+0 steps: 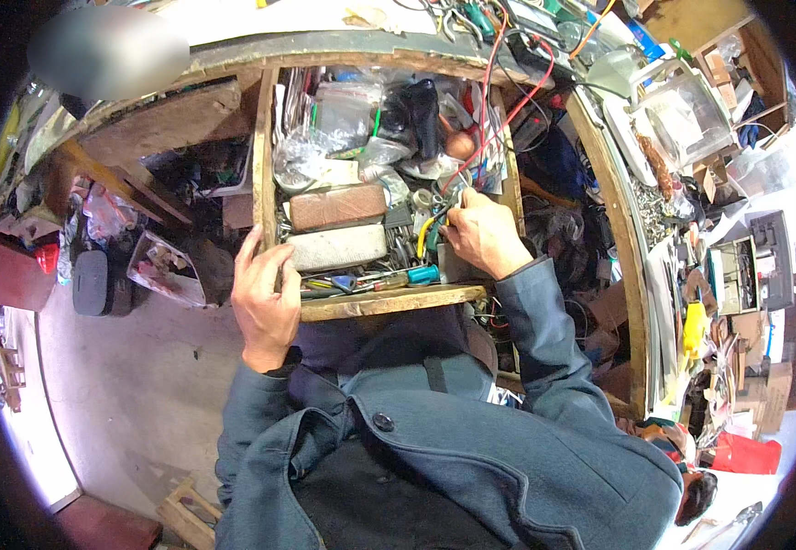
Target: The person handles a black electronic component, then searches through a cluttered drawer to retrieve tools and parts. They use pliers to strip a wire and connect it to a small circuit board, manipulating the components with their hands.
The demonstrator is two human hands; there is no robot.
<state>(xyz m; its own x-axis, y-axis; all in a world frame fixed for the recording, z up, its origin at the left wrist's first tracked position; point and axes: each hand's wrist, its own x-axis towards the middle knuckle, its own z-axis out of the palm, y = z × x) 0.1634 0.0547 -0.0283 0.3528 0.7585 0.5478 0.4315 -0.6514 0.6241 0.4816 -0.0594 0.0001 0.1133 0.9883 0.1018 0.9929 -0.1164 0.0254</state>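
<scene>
Drawer: we see an open, worn wooden drawer (389,304) at upper centre of the frame, packed with tools and odds and ends.
Left hand: the bare left hand (268,298) is at the drawer's front corner, left of centre; fingers bent over the edge, touching it. We can't tell how firmly it grips.
Right hand: the bare right hand (485,234) is inside the drawer's right part, right of centre; fingers curled in, fingertips among small metal items. We can't tell what, if anything, they grasp.
Handles: we note a curved yellow-and-teal tool handle (425,236) just left of the right hand.
Blocks: a reddish-brown rectangular block (338,209) lies just above a whitish-grey rectangular block (335,248), both left of the handle, centre of frame.
Front strip: a teal screwdriver-like handle (422,275) lies along the front board, below the right hand.
Back of drawer: clear plastic bags (343,119) at upper centre, a black pistol-shaped item (423,115) to their right.
Wires: thin red wires (488,101) hang into the drawer's right side from the cluttered bench top above.
Floor: we mark a white open box (173,270) at left of frame.
</scene>
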